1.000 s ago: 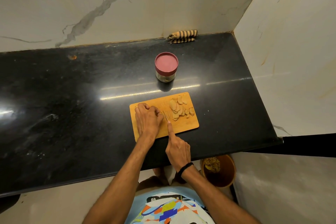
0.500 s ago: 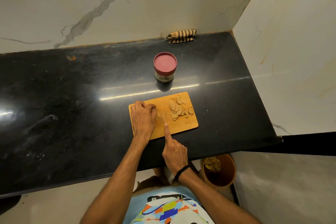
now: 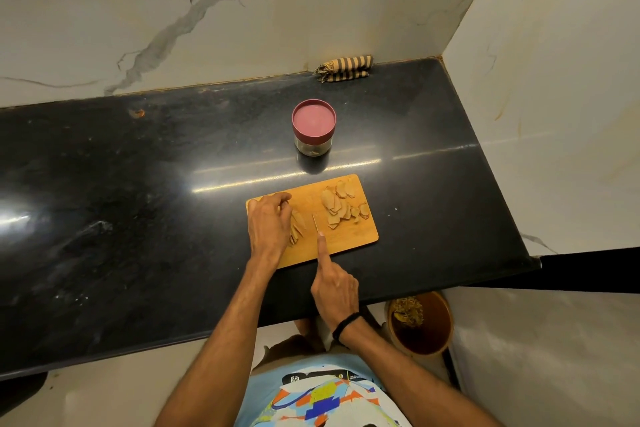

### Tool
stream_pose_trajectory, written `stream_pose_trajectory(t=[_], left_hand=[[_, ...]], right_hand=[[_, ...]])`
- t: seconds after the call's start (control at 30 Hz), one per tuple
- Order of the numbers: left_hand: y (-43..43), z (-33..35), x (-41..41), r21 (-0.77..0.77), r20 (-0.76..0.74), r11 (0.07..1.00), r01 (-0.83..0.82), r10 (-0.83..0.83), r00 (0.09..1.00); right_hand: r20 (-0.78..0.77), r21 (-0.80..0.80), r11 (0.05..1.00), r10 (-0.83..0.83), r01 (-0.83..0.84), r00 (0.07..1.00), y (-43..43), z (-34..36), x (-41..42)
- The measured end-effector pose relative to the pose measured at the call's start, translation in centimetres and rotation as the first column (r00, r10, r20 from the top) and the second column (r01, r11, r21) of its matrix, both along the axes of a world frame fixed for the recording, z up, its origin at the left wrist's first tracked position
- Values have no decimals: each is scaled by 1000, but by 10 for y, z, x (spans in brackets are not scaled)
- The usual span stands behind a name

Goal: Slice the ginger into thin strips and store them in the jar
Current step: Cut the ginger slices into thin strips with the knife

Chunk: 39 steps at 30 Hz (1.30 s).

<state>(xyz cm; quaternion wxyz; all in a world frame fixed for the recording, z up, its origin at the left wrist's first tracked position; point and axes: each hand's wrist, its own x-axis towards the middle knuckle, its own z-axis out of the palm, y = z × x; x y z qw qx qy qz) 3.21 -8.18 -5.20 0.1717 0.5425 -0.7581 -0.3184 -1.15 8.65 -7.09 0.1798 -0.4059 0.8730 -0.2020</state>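
Tan ginger strips (image 3: 297,226) lie gripped by our curled left hand (image 3: 268,229) on the rectangular wooden board (image 3: 349,243), our right hand (image 3: 334,291) clamps the slim knife (image 3: 315,221), flat ginger slices (image 3: 341,206) near its far-right corner wait uncut, and the maroon-lidded glass jar (image 3: 313,126) is capped.

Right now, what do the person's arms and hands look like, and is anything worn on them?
No sleeves or gloves are in view. The left hand wears nothing visible. The right hand has a thin black band round its wrist.
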Motion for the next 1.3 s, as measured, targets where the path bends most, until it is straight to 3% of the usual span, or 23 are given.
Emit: stream_pose_trajectory(t=[0.2, 0.53, 0.73, 0.9, 1.13, 1.3], left_hand=[[-2, -7, -4, 15, -8, 999, 40, -39, 999], [6, -1, -51, 1, 153, 970, 241, -238, 959], [12, -4, -56, -54, 164, 971, 232, -221, 961], [10, -1, -57, -94, 270, 937, 335, -300, 915], [18, 0, -56, -138, 174, 957, 257, -232, 957], [25, 7, -46, -90, -36, 976, 199, -203, 979]], right_hand=[[10, -39, 997, 60, -60, 998, 2, 1, 6], [74, -213, 939, -260, 270, 963, -6, 17, -36], [75, -196, 939, -274, 284, 959, 0, 13, -37], [72, -193, 944, -260, 269, 963, -1, 14, -36], [87, -186, 946, -252, 264, 964, -2, 12, -34], [95, -192, 950, -232, 247, 968, 2, 13, -33]])
